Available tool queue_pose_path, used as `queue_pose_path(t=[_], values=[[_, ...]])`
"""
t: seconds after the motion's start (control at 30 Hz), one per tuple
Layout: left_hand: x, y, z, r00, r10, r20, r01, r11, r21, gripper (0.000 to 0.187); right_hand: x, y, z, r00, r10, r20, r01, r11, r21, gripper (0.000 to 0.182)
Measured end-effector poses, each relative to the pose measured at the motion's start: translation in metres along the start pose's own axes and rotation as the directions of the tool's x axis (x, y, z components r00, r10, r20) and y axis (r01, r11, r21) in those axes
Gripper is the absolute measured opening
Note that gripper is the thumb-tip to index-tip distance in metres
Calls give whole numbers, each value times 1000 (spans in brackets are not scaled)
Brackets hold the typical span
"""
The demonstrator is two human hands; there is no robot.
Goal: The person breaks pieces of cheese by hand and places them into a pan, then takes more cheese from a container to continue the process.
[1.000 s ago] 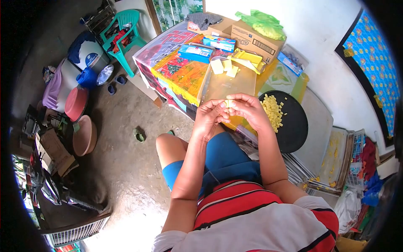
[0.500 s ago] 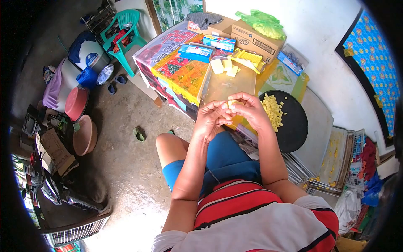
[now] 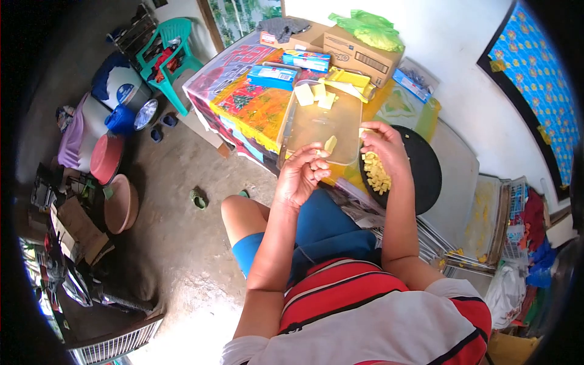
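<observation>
My left hand [image 3: 299,177] is closed in a pinch above my lap, with a yellow piece [image 3: 330,144] that looks like cheese or dough at its fingertips. To its right, my right hand [image 3: 389,151] pinches a small yellow bit [image 3: 363,131] beside the black round tray [image 3: 420,182]. Small yellow chunks [image 3: 375,173] lie heaped on that tray, partly hidden by my right hand. Beyond my hands, a clear shallow plastic container [image 3: 316,125] holds several flat yellow slabs [image 3: 305,95] at its far end.
Blue boxes [image 3: 272,77], a yellow plastic item [image 3: 350,82] and cardboard boxes [image 3: 359,52] stand on the cloth-covered table [image 3: 234,100]. Stacked metal trays [image 3: 483,213] are at the right. A green chair [image 3: 173,36] and basins [image 3: 121,204] stand at the left.
My hands were together over one yellow piece and have now parted. The right hand has moved right toward the black tray with a small bit; the left stays near its place.
</observation>
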State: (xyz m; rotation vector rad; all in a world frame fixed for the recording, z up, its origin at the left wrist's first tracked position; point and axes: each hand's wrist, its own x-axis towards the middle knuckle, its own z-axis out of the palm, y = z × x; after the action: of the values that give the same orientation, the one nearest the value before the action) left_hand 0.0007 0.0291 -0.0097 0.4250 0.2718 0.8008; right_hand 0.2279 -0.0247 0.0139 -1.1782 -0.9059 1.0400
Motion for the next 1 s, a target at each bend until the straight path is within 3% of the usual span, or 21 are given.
queue_pose_path(t=[0.1,0.23,0.37,0.47,0.57,0.67,0.7,0.8,0.9,1.0], values=[[4,-5,-3,999,-6,-51,6,1000,-6,18,0,5,-45,977,-23,-212,-43,952,-302,31],[14,-17,-5,996,-54,-75,55,998,4,19,-2,33,-91,930,-83,-358,-158,789,-594,27],[22,-25,-9,994,-103,-45,104,994,20,21,-2,45,-107,939,68,-336,-232,848,-476,28],[24,-28,-14,992,-110,-64,113,993,42,22,-4,42,-114,940,88,-331,-224,888,-400,27],[23,-30,-16,990,-98,-98,105,992,73,23,-6,37,-128,896,55,-441,-221,916,-335,28],[21,-31,-15,985,-94,-144,107,990,86,23,2,41,-147,764,28,-645,-135,984,-118,30],[22,-31,-16,982,-105,-155,118,990,74,23,6,46,-159,744,85,-663,-133,991,-23,34],[23,-31,-19,981,-116,-155,129,989,76,25,19,61,-177,630,120,-767,-321,940,-117,33],[22,-33,-19,980,-109,-165,128,986,104,27,28,70,-182,661,28,-750,-454,811,-369,33],[21,-35,-20,979,-106,-173,129,983,128,28,43,89,-192,705,-285,-650,-439,545,-714,30]])
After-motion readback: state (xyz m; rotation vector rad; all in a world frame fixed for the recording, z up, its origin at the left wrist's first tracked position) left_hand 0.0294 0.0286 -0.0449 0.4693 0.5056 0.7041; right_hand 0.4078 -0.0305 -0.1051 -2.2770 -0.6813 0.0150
